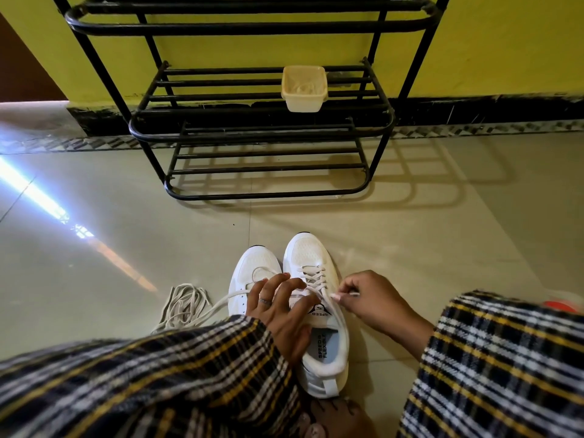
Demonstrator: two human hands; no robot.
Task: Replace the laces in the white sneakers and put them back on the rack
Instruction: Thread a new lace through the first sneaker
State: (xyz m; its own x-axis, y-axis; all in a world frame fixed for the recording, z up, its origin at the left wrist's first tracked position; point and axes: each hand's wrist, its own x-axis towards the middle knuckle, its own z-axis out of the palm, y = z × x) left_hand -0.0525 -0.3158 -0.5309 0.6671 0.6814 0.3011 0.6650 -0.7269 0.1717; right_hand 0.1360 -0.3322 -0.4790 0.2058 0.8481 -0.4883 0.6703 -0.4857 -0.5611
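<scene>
Two white sneakers stand side by side on the tiled floor (126, 248), toes toward the black metal shoe rack (262, 134). The right sneaker (316, 267) is partly laced; the left sneaker (252, 267) carries one loose lace. Left hand (281, 308) — fingers spread and relaxed — rests on the sneakers' tongues. Right hand (369, 298) pinches a lace end (346, 294). A heap of spare laces (183, 303) lies to the left; a cream plastic tub (304, 88) sits on the rack.

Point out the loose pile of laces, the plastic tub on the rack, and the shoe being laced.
loose laces (185, 303), head view, middle of pile.
plastic tub (304, 104), head view, front wall.
laced sneaker (308, 254), head view, toe.
</scene>
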